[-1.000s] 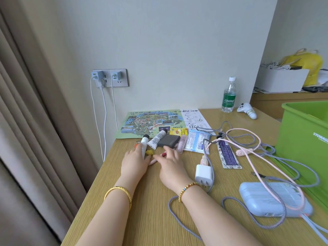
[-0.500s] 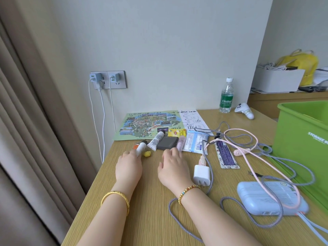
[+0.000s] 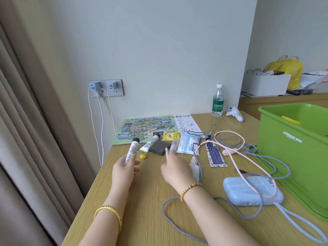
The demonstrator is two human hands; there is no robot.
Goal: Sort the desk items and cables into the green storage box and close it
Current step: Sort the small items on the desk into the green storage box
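Observation:
The open green storage box (image 3: 292,150) stands at the right of the desk. My left hand (image 3: 124,170) grips a white tube with a black cap (image 3: 132,150) and holds it tilted above the desk. My right hand (image 3: 175,169) has its fingers spread, with the fingertips at a small pink tube (image 3: 174,144). Just beyond lie a second white tube (image 3: 150,143), a black case (image 3: 159,148) and a yellow charm (image 3: 143,155). A white charger (image 3: 194,168) is partly hidden behind my right hand. A pink cable (image 3: 239,144) and a grey cable (image 3: 276,158) loop over a pale blue power bank (image 3: 252,190).
A map sheet (image 3: 142,128), a yellow tea bag (image 3: 171,136), a tissue pack (image 3: 188,144) and a purple bookmark (image 3: 215,154) lie on the desk. A water bottle (image 3: 218,102) and a white controller (image 3: 235,113) stand at the back. Chargers hang from the wall socket (image 3: 106,87); a curtain is at the left.
My left hand has closed on the black-capped white tube and lifted it off the desk. My right hand moved forward from the small items toward the pink tube.

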